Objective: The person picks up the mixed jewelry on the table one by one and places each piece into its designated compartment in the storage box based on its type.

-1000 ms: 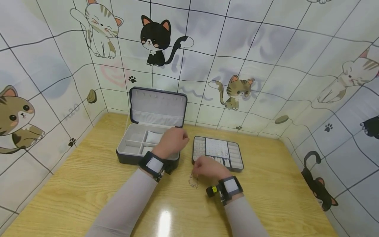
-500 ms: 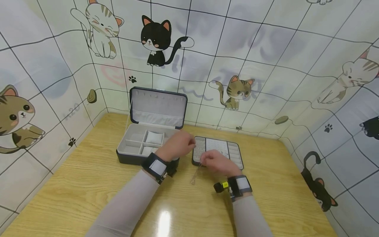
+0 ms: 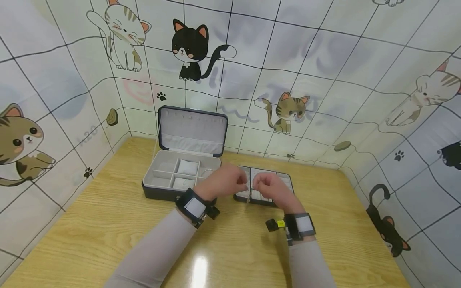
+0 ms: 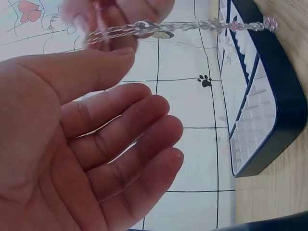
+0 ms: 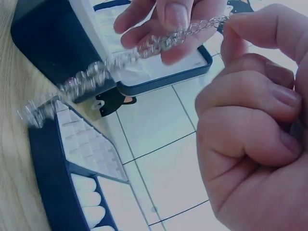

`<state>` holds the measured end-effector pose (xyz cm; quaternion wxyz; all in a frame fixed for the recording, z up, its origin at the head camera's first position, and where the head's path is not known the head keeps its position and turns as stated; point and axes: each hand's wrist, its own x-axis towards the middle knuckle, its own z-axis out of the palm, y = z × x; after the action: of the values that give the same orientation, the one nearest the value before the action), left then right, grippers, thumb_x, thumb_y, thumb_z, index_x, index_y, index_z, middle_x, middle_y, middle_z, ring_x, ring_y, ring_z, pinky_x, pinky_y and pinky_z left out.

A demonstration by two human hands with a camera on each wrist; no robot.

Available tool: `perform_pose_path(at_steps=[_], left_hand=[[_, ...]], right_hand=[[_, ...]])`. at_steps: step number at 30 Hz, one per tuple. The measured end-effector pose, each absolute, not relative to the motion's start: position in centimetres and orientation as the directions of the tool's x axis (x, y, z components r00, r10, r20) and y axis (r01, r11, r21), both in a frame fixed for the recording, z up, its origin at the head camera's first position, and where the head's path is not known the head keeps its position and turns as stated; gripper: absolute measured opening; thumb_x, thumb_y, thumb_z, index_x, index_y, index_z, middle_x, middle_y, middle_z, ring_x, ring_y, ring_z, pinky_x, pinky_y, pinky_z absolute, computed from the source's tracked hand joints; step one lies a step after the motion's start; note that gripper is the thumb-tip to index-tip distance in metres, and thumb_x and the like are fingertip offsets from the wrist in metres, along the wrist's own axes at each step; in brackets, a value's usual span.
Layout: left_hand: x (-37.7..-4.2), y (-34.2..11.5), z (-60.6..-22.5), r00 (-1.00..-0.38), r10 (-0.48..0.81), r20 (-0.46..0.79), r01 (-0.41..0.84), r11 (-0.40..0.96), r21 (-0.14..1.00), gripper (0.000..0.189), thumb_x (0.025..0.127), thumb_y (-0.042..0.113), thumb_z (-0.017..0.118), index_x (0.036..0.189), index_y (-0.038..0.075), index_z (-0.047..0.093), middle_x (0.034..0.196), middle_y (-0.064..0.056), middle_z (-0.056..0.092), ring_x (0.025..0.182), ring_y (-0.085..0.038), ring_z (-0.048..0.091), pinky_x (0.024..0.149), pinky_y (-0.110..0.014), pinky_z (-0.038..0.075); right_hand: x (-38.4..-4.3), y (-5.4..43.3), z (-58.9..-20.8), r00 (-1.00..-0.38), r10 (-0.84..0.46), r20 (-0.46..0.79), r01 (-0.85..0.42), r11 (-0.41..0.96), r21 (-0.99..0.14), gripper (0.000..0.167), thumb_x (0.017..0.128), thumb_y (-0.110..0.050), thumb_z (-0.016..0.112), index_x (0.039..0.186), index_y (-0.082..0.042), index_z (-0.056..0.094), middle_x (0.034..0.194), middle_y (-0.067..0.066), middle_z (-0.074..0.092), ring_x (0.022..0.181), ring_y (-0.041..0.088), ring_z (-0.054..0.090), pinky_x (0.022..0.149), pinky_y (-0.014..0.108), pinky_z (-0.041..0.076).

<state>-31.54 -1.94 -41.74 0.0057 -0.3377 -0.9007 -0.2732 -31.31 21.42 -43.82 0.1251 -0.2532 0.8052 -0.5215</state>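
A silver bracelet (image 5: pixel 96 77) with clear, glassy links hangs from my right hand (image 3: pixel 275 190), which pinches its thin chain end between thumb and forefinger. The rest of it dangles over the front edge of a dark shallow jewelry tray (image 5: pixel 45 159). My left hand (image 3: pixel 225 180) is close by on the left, fingers loosely bent and thumb apart from them. In the left wrist view the left palm (image 4: pixel 38 183) holds nothing, and the bracelet passes just beyond the thumb. Whether left fingertips touch the chain, I cannot tell.
At the left stands a dark jewelry box (image 3: pixel 160 193), its lid (image 3: pixel 192 130) raised. White cushions (image 3: pixel 188 167) sit in some of its compartments. The tray has ring rolls (image 5: pixel 86 197) and small sections. A cat-patterned cloth (image 3: pixel 245 80) rises behind the wooden table (image 3: pixel 108 200).
My right hand has moved up and to the right, lifting the bracelet from over the table to in front of the tray. My left hand has shifted right, away from the box towards the bracelet.
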Motion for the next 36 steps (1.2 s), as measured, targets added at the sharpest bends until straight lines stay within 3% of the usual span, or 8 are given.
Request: perform_pose_path(at_steps=[7, 13, 16, 24, 31, 36], left_hand=[[-31.7, -1.9, -42.0, -0.753, 0.627, 0.197, 0.627, 0.595, 0.503, 0.008, 0.097, 0.026, 0.078, 0.093, 0.019, 0.079, 0.081, 0.009, 0.07, 0.071, -0.007, 0.059, 0.067, -0.024, 0.051], [-31.7, -2.2, -41.9, -0.729, 0.655, 0.201, 0.632, 0.529, 0.566, 0.01, 0.096, 0.016, 0.075, 0.104, 0.013, 0.08, 0.094, 0.005, 0.077, 0.085, -0.008, 0.066, 0.079, -0.026, 0.056], [-31.8, -2.2, -41.9, -0.725, 0.656, 0.211, 0.628, 0.503, 0.594, 0.008, 0.096, 0.019, 0.075, 0.102, 0.014, 0.08, 0.093, 0.005, 0.077, 0.085, -0.008, 0.067, 0.08, -0.027, 0.057], [-32.1, -2.3, -42.3, -0.744, 0.637, 0.203, 0.587, 0.478, 0.653, 0.006, 0.098, 0.026, 0.076, 0.094, 0.022, 0.079, 0.087, 0.014, 0.074, 0.081, -0.006, 0.066, 0.078, -0.026, 0.056], [-32.2, -2.4, -42.0, -0.752, 0.623, 0.214, 0.569, 0.451, 0.687, 0.012, 0.101, 0.021, 0.071, 0.091, 0.019, 0.078, 0.076, 0.009, 0.068, 0.069, -0.008, 0.056, 0.067, -0.026, 0.049], [-32.1, -2.4, -41.9, -0.746, 0.631, 0.215, 0.577, 0.449, 0.682, 0.007, 0.099, 0.019, 0.074, 0.093, 0.02, 0.078, 0.086, 0.01, 0.074, 0.082, -0.007, 0.064, 0.079, -0.028, 0.055]], right_hand=[[-30.6, 20.7, -42.9, -0.845, -0.518, 0.131, -0.321, 0.297, -0.899, 0.015, 0.1, -0.002, 0.056, 0.096, 0.012, 0.061, 0.065, -0.005, 0.041, 0.06, 0.012, 0.039, 0.065, 0.027, 0.04], [-30.6, 20.5, -43.0, -0.86, -0.491, 0.139, -0.315, 0.298, -0.901, 0.012, 0.101, -0.005, 0.058, 0.09, -0.002, 0.063, 0.067, -0.005, 0.043, 0.064, 0.012, 0.041, 0.068, 0.027, 0.041], [-30.7, 20.5, -43.2, -0.868, -0.477, 0.137, -0.311, 0.308, -0.899, 0.012, 0.101, -0.006, 0.058, 0.09, -0.006, 0.064, 0.067, -0.004, 0.044, 0.065, 0.013, 0.042, 0.068, 0.028, 0.042], [-30.8, 20.3, -43.4, -0.867, -0.475, 0.147, -0.323, 0.313, -0.893, 0.016, 0.101, -0.007, 0.059, 0.094, 0.006, 0.064, 0.069, -0.003, 0.045, 0.067, 0.014, 0.044, 0.069, 0.028, 0.042], [-30.8, 20.2, -43.4, -0.874, -0.465, 0.141, -0.322, 0.336, -0.885, 0.017, 0.101, -0.007, 0.06, 0.095, 0.009, 0.064, 0.073, -0.002, 0.047, 0.07, 0.015, 0.045, 0.073, 0.03, 0.042], [-30.9, 20.2, -43.4, -0.876, -0.462, 0.136, -0.318, 0.344, -0.883, 0.014, 0.101, -0.008, 0.061, 0.093, 0.003, 0.066, 0.072, -0.002, 0.046, 0.07, 0.016, 0.045, 0.073, 0.031, 0.042]])
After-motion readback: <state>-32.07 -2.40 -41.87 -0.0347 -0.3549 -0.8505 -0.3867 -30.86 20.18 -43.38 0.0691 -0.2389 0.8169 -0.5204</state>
